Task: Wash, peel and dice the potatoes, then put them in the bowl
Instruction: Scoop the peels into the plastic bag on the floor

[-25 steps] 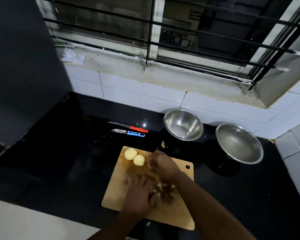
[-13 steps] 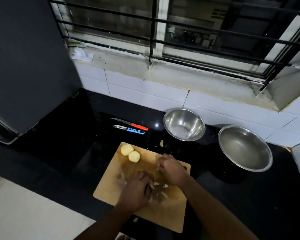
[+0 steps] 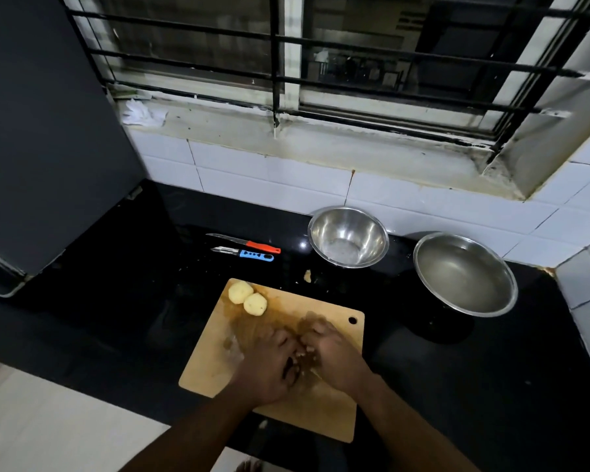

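Two peeled potatoes [image 3: 247, 298], pale yellow and rounded, are being left touching each other at the far left corner of the wooden cutting board [image 3: 215, 356], beyond the left hand [image 3: 269, 366]. Small pale diced pieces [image 3: 300, 361] are being gathered between the two hands. The left hand and the right hand [image 3: 334, 357] are being cupped together on the board, fingers curled around the pieces. The pair of potatoes is lined up diagonally, from far left towards near right. Two steel bowls [image 3: 348, 236] [image 3: 465, 274] are being left beyond the right hand, and a knife [image 3: 244, 243] and peeler [image 3: 242, 253] beyond the left.
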Available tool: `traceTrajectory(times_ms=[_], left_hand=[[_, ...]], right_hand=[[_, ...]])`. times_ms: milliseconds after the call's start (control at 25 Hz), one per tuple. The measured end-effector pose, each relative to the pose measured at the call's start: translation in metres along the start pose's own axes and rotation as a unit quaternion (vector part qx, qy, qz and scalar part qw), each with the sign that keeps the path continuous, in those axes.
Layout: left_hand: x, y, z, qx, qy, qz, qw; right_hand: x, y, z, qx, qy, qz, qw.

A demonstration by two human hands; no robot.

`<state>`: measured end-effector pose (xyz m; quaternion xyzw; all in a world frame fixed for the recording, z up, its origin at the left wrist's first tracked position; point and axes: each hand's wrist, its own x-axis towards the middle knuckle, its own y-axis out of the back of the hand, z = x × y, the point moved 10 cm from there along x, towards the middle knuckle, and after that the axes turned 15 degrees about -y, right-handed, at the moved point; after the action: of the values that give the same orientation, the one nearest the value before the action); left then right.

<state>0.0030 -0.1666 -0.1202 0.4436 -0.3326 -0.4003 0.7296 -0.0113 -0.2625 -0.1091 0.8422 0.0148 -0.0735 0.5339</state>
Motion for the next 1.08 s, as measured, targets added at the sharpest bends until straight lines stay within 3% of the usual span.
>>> traceTrajectory(times_ms=[160, 360, 480, 680, 880, 1080], left_hand=[[-0.020, 0.001, 0.006, -0.010, -0.040, -0.007, 0.999], [-0.012, 0.004, -0.003, -0.084, -0.089, -0.103, 0.987], [-0.003, 0.004, -0.006, -0.105, -0.126, -0.129, 0.978], [-0.007, 0.007, -0.011, -0.130, -0.060, -0.066, 0.988], [-0.014, 0.007, -0.005, -0.095, -0.055, -0.070, 0.991], [-0.009, 0.003, -0.001, -0.090, -0.049, -0.089, 0.991]], right_hand=[[-0.014, -0.002, 0.003, -0.017, -0.004, -0.035, 0.999], [-0.028, -0.002, 0.012, -0.038, -0.049, -0.053, 0.997], [-0.037, 0.002, 0.008, -0.029, -0.090, -0.019, 0.995], [-0.051, 0.003, 0.013, 0.002, -0.204, 0.061, 0.977], [-0.051, -0.009, 0.018, -0.025, -0.307, 0.053, 0.950], [-0.047, -0.004, 0.013, -0.022, -0.336, 0.062, 0.940]])
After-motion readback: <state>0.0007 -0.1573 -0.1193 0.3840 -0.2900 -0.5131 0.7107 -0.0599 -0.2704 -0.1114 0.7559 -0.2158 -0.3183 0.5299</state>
